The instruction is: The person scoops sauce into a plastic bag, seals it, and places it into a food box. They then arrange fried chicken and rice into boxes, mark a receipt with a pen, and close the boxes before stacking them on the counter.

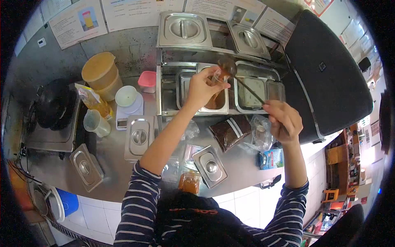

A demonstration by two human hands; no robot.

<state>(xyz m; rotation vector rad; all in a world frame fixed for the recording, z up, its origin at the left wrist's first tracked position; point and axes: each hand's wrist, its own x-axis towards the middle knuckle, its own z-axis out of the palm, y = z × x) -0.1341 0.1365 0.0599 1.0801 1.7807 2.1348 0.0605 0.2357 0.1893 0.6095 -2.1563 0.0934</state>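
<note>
My left hand is closed around a small clear plastic cup, held above a steel food pan with brown sauce in it. In my right hand is the thin dark handle of a ladle, fingers wrapped round its end. The ladle's sauce-coated bowl is tipped at the cup's mouth, and brown sauce shows at the cup. To the right of that pan sits a wider steel pan with pale contents and a clear container.
Steel lids lie on the counter, one lid near my body. A dark filled bag and clear plastic bags lie before the pans. Leftward stand a scale with a bowl, a jug and a tub.
</note>
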